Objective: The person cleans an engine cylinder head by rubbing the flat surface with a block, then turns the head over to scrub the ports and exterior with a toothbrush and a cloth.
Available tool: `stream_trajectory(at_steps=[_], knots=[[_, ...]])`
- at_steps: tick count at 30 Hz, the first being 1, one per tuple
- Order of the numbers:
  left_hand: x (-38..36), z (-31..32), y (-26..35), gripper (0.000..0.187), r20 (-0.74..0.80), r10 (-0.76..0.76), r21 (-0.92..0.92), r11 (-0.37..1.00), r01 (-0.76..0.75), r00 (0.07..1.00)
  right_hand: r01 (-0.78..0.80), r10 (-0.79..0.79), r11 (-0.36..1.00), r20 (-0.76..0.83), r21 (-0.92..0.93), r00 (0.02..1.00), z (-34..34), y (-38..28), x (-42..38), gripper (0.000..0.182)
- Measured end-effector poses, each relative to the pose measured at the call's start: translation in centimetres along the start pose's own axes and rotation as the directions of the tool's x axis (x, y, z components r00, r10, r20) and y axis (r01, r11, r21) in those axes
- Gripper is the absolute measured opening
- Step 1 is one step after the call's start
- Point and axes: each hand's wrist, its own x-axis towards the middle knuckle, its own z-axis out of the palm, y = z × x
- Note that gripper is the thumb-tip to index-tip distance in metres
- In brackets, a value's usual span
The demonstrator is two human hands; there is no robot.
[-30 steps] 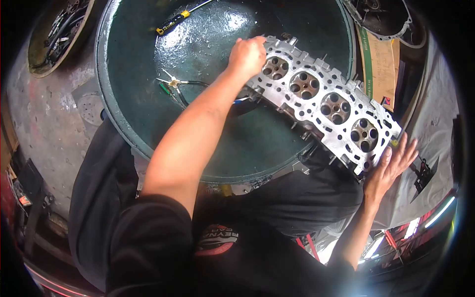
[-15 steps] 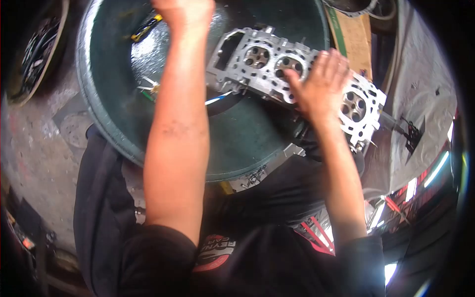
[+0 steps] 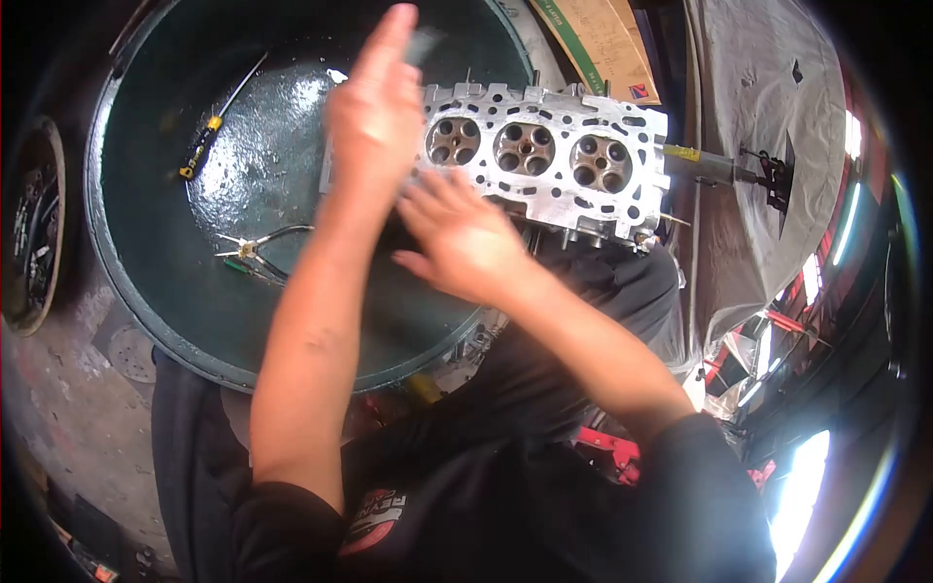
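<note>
A silvery cylinder head [image 3: 567, 141] with valves in its round chambers lies across the right side of a round dark green tub [image 3: 165, 330]. My left hand [image 3: 374, 112] is over the cylinder head's left end, fingers stretched forward and slightly blurred, hiding that end. Beside it, my right hand [image 3: 465, 233] has its fingers extended, the fingertips at the near left edge of the metal. In the tub lie a screwdriver [image 3: 216, 123] with a yellow and black handle and a pliers-like tool [image 3: 258, 255], partly behind my left forearm.
At far left stands a round container [image 3: 37, 228] of dark parts. Cardboard [image 3: 607, 49] with a green stripe lies beyond the tub. A grey cover [image 3: 768, 87] drapes the right side, near a dark cylindrical piece [image 3: 705, 167]. My knee is under the cylinder head's near side.
My right hand has slid from the middle of the cylinder head to its near left edge. My left hand has come back from the tub's far side. The view has shifted.
</note>
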Motion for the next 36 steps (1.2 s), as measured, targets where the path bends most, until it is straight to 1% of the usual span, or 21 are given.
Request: stream_trajectory(at_steps=[1, 2, 4, 6, 7, 8, 10, 11, 12, 14, 16, 19, 23, 24, 26, 27, 28, 30, 33, 34, 36], knots=[[-1.0, 1.3, 2.0, 0.048, 0.082, 0.036, 0.041, 0.998, -0.039, 0.996, -0.032, 0.033, 0.999, -0.051, 0.020, 0.998, -3.5, 0.8, -2.2, 0.048], [-2.4, 2.8, 2.0, 0.050, 0.170, 0.157, 0.067, 0.983, -0.171, 0.973, -0.065, 0.070, 0.997, -0.096, 0.047, 0.993, -6.9, 2.0, -4.4, 0.042], [-5.1, 5.9, 2.0, 0.049, 0.163, 0.273, -0.076, 0.962, -0.264, 0.948, -0.135, 0.123, 0.991, -0.397, -0.003, 0.909, -10.5, 5.3, -8.2, 0.035], [-8.4, 7.7, 2.9, 0.045, 0.243, 0.478, 0.080, 0.857, -0.509, 0.844, -0.282, 0.235, 0.959, -0.563, 0.004, 0.793, -12.8, 9.0, -10.1, 0.033], [-10.4, 8.3, 4.5, 0.043, 0.286, 0.419, 0.053, 0.891, -0.451, 0.862, -0.342, 0.442, 0.897, -0.555, 0.279, 0.705, -12.4, 10.7, -9.8, 0.038], [-12.4, 7.4, 5.8, 0.043, 0.274, 0.399, 0.024, 0.907, -0.421, 0.875, -0.361, 0.628, 0.764, -0.485, 0.535, 0.609, -11.8, 12.4, -9.2, 0.042], [-13.9, 5.8, 6.1, 0.047, 0.375, 0.393, 0.107, 0.881, -0.461, 0.839, -0.294, 0.704, 0.656, -0.423, 0.695, 0.570, -9.2, 15.6, -7.5, 0.054], [-13.2, 6.0, 5.9, 0.047, 0.379, 0.411, 0.133, 0.863, -0.488, 0.829, -0.285, 0.695, 0.657, -0.414, 0.698, 0.588, -9.1, 16.2, -7.5, 0.060], [-11.9, 6.6, 5.8, 0.047, 0.379, 0.428, 0.158, 0.844, -0.513, 0.821, -0.230, 0.663, 0.695, -0.483, 0.681, 0.572, -9.0, 15.5, -7.2, 0.062], [-9.3, 9.0, 5.0, 0.045, 0.339, 0.444, 0.195, 0.829, -0.524, 0.829, -0.174, 0.670, 0.652, -0.454, 0.738, 0.588, -9.0, 15.1, -7.5, 0.062], [-7.7, 10.1, 5.5, 0.041, 0.335, 0.411, 0.145, 0.866, -0.478, 0.848, -0.179, 0.691, 0.620, -0.424, 0.764, 0.586, -8.9, 14.9, -7.6, 0.061], [-13.5, 6.5, 6.4, 0.043, 0.409, 0.431, 0.088, 0.859, -0.504, 0.805, -0.179, 0.674, 0.652, -0.456, 0.737, 0.581, -8.4, 15.9, -7.6, 0.059], [-7.4, 10.4, 4.7, 0.034, 0.233, 0.471, 0.155, 0.846, -0.511, 0.851, -0.146, 0.688, 0.616, -0.438, 0.774, 0.579, -8.5, 15.7, -7.3, 0.058], [-6.2, 10.8, 4.8, 0.034, 0.246, 0.449, 0.087, 0.872, -0.481, 0.859, -0.163, 0.676, 0.634, -0.439, 0.756, 0.592, -8.8, 15.5, -7.4, 0.057], [-8.7, 9.8, 5.5, 0.037, 0.229, 0.473, -0.010, 0.875, -0.484, 0.851, -0.161, 0.663, 0.659, -0.467, 0.734, 0.585, -8.7, 15.5, -7.6, 0.055], [-11.1, 8.3, 6.5, 0.039, 0.315, 0.465, 0.059, 0.861, -0.506, 0.828, -0.144, 0.667, 0.650, -0.468, 0.746, 0.580, -9.1, 15.7, -7.3, 0.054], [-12.8, 7.3, 7.1, 0.032, 0.334, 0.434, 0.035, 0.881, -0.471, 0.837, -0.133, 0.674, 0.635, -0.461, 0.761, 0.578, -9.4, 15.7, -7.3, 0.053], [-8.1, 11.0, 4.5, 0.032, 0.211, 0.453, 0.172, 0.855, -0.489, 0.866, -0.140, 0.676, 0.623, -0.440, 0.770, 0.591, -9.0, 15.1, -7.3, 0.048], [-3.6, 10.8, 3.5, 0.031, 0.277, 0.373, 0.131, 0.898, -0.419, 0.886, -0.138, 0.670, 0.622, -0.433, 0.771, 0.603, -9.2, 15.1, -7.5, 0.046], [-2.6, 10.1, 2.9, 0.031, 0.300, 0.363, 0.111, 0.905, -0.410, 0.882, -0.112, 0.695, 0.574, -0.410, 0.811, 0.590, -9.3, 14.9, -7.4, 0.047], [-1.5, 7.5, -0.2, 0.028, 0.179, 0.226, 0.068, 0.968, -0.241, 0.957, -0.154, 0.712, 0.559, -0.376, 0.815, 0.593, -9.7, 14.6, -7.3, 0.047]])
